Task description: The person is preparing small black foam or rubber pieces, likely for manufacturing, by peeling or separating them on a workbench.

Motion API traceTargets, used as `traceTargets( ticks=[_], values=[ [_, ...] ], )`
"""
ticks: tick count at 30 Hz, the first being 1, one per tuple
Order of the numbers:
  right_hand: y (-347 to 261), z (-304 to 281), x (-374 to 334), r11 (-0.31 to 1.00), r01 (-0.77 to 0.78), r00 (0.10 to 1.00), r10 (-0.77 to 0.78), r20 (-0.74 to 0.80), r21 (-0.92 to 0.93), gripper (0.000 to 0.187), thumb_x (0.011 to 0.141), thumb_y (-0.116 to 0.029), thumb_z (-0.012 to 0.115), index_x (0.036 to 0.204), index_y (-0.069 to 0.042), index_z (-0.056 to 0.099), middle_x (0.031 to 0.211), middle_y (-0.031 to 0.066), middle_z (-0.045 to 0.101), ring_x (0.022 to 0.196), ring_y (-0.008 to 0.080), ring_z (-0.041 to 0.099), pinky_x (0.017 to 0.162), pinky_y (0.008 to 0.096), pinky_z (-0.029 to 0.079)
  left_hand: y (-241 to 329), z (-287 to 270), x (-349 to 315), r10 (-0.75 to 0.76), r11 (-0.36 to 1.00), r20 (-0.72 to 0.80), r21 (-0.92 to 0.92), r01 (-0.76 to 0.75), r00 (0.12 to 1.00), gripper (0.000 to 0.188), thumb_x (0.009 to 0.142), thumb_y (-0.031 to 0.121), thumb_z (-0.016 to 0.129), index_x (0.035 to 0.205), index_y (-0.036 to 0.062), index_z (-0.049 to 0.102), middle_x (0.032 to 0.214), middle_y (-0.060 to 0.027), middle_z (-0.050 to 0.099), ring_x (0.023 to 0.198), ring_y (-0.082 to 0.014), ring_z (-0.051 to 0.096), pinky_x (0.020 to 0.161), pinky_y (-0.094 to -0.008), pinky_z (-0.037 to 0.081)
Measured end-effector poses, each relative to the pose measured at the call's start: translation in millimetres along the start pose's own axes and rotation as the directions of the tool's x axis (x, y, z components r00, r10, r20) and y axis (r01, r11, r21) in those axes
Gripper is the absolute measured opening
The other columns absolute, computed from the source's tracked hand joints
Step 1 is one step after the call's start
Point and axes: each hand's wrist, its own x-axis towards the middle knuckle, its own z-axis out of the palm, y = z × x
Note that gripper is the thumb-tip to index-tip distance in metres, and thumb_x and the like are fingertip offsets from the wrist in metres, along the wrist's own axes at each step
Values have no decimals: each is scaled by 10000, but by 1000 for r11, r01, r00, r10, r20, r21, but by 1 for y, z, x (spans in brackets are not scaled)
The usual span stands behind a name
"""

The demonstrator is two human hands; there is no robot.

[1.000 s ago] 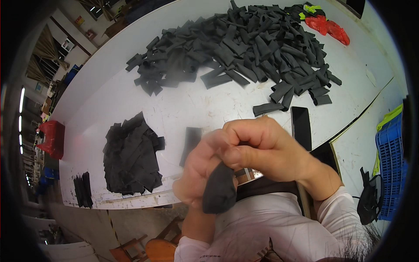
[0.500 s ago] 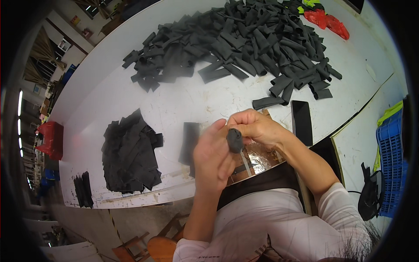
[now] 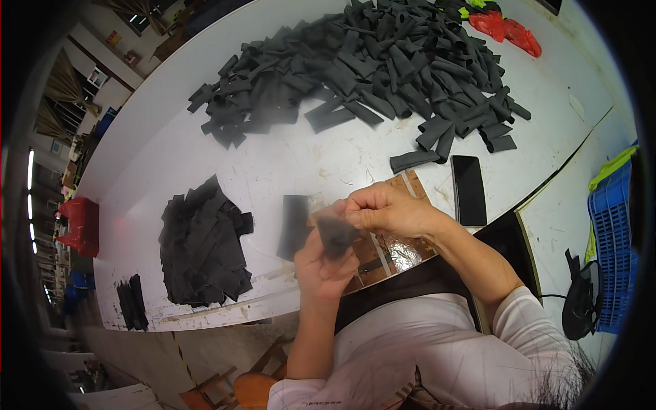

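Note:
Both hands meet over the near edge of the white table (image 3: 205, 150). My left hand (image 3: 321, 266) and my right hand (image 3: 383, 208) pinch one small dark grey fabric piece (image 3: 335, 236) between their fingers. Just left of the hands a flat dark piece (image 3: 294, 225) lies on the table. Under the hands sits a brown board (image 3: 393, 249) with shiny tape on it. A large heap of rolled dark pieces (image 3: 369, 68) covers the far side of the table. A stack of flat dark pieces (image 3: 201, 249) lies at the near left.
A black phone (image 3: 469, 189) lies to the right of the board. Red items (image 3: 506, 31) rest at the far right corner. A blue crate (image 3: 611, 232) stands to the right, a red container (image 3: 78, 225) to the left. A small dark stack (image 3: 133, 301) sits at the table's left end.
The hands have dropped lower and apart from the camera; the dark piece, earlier hanging below the fist, is now held flat between both hands.

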Motion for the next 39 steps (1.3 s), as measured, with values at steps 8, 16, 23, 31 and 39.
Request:
traceTargets(
  ticks=[8,16,23,31,39],
  values=[
    [27,-9,2,997,27,999,-24,-39,65,243,837,-228,522,709,-20,520,601,-20,466,518,59,389,485,197,329,-8,9,3,501,-456,468,858,-237,728,356,828,78,520,1159,-19,431,941,-122,572,744,-121,556,686,-216,439],
    [-32,20,-20,359,323,795,-605,45,-876,210,756,-206,566,828,-9,552,656,97,548,620,222,550,533,314,422,-18,38,2,626,185,279,854,-486,728,115,832,37,508,902,-44,550,908,-154,585,856,-181,549,811,-301,418],
    [2,2,-19,302,124,949,-316,24,-945,111,734,-129,539,777,-27,541,699,153,555,643,301,554,535,369,431,-27,25,9,613,383,85,838,-390,785,124,796,27,551,893,-49,547,848,-140,589,878,-190,543,776,-318,448],
    [14,-5,-20,435,254,915,-398,69,-864,128,701,-69,510,819,-22,531,720,169,561,694,356,542,600,414,424,-5,55,22,201,-172,59,985,-24,978,65,746,-13,575,807,-35,581,750,-79,598,668,-94,546,639,-216,447],
    [-23,3,-19,392,169,962,-266,64,-904,176,704,-92,524,873,-53,556,719,179,567,689,353,544,597,414,426,-17,40,12,555,285,286,817,-501,781,177,820,121,543,921,-25,537,843,-142,587,769,-183,557,661,-289,446]
  ],
)
